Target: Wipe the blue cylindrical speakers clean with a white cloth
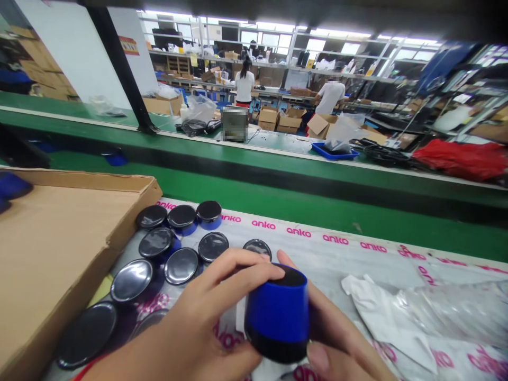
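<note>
Both my hands are on one blue, cup-shaped piece with a black band at its lower edge and a dark top, above the printed sheet. My left hand wraps its left side, with fingertips over the top rim and the thumb low. My right hand grips the right side, its thumb by the black band. Several similar pieces with shiny black tops stand to the left, among them one black-topped piece and another at the back. One more shows just behind my fingers.
An open cardboard box stands at the left. Crumpled clear plastic lies at the right on the anko-printed sheet. Beyond is a green conveyor, with a blue tray and red cloth behind. Two people are farther back.
</note>
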Demonstrator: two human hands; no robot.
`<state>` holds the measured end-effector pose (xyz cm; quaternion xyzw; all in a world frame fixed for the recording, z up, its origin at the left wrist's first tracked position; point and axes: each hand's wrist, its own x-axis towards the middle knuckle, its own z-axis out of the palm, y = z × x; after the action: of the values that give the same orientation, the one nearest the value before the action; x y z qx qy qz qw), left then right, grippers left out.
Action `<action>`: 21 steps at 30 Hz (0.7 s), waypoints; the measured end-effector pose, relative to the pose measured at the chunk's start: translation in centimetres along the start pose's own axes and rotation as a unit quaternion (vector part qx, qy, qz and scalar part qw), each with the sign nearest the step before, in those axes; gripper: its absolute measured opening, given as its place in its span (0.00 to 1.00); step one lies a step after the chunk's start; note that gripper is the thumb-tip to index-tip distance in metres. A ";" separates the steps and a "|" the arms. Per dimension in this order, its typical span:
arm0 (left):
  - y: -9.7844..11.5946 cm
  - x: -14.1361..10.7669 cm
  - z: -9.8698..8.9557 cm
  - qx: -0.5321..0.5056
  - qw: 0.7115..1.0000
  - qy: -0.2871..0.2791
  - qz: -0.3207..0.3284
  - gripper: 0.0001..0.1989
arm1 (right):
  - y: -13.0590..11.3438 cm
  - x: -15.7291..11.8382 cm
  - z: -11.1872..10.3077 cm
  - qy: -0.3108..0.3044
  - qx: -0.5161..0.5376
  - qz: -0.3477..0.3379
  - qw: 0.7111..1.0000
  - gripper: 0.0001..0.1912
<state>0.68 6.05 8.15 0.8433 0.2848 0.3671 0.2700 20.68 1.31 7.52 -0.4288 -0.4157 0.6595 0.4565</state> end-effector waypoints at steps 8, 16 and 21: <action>0.3 -0.7 0.7 0.067 0.997 -0.025 -0.014 0.36 | 3.8 1.6 0.7 0.047 -0.055 -0.119 0.990 0.38; 0.2 -0.4 0.2 0.010 0.998 -0.061 -0.019 0.37 | 2.9 1.1 2.7 0.045 0.090 -0.024 0.995 0.30; -0.6 -0.7 0.4 -0.002 0.997 -0.078 -0.020 0.39 | 3.2 1.0 2.2 0.049 0.077 -0.028 0.995 0.27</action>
<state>0.41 5.88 7.25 0.8628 0.2793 0.2953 0.3005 17.63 1.22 4.98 -0.4120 -0.3528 0.6549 0.5262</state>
